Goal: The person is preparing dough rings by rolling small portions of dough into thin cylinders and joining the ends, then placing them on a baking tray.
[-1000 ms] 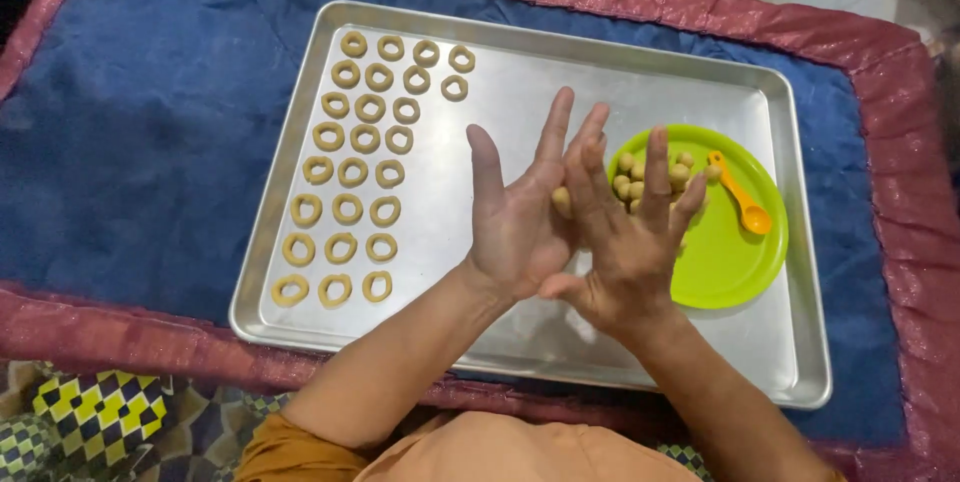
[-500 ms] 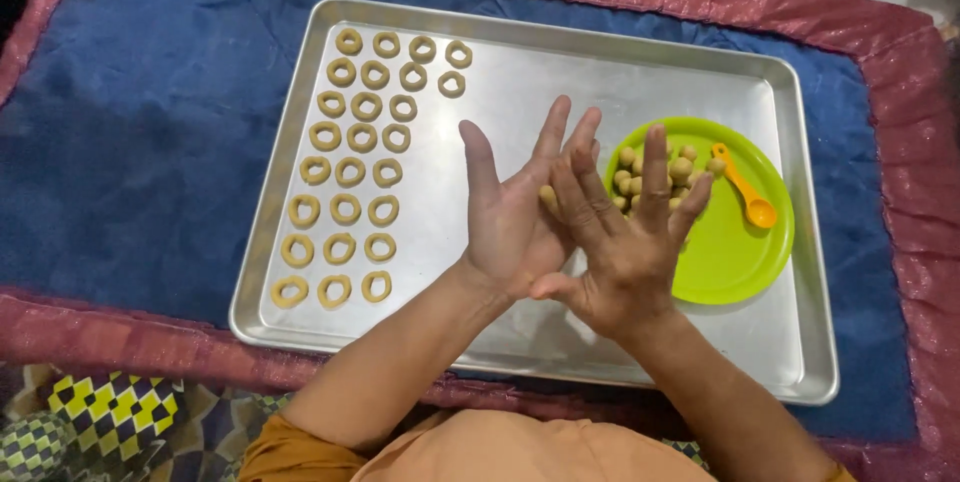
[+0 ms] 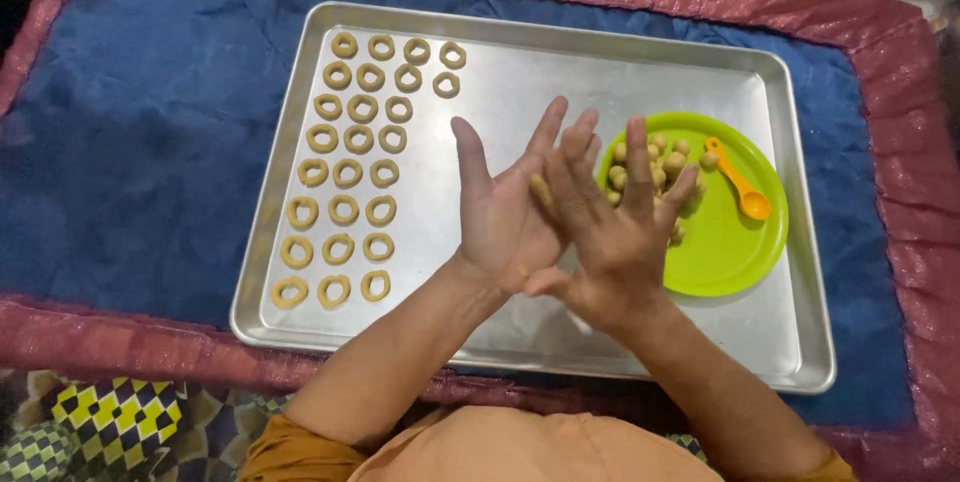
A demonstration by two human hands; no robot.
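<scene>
My left hand (image 3: pixel 497 217) and my right hand (image 3: pixel 618 237) are pressed palm to palm above a metal baking tray (image 3: pixel 520 77), fingers straight and spread. A small piece of tan dough (image 3: pixel 540 189) shows between the two palms. To the right, partly hidden by my right fingers, a green plate (image 3: pixel 735 257) holds several small dough balls (image 3: pixel 662 167) and an orange measuring spoon (image 3: pixel 742 194). Several dough rings (image 3: pixel 345 177) lie in rows on the tray's left part.
The tray rests on a blue cloth (image 3: pixel 140 142) with a maroon border (image 3: pixel 100 342). A patterned yellow and black fabric (image 3: pixel 110 417) lies at the lower left. Bare metal shows in the tray's middle and along its near edge.
My palms have stayed together, the right hand sliding slightly across the left. The rings, plate and spoon have not moved.
</scene>
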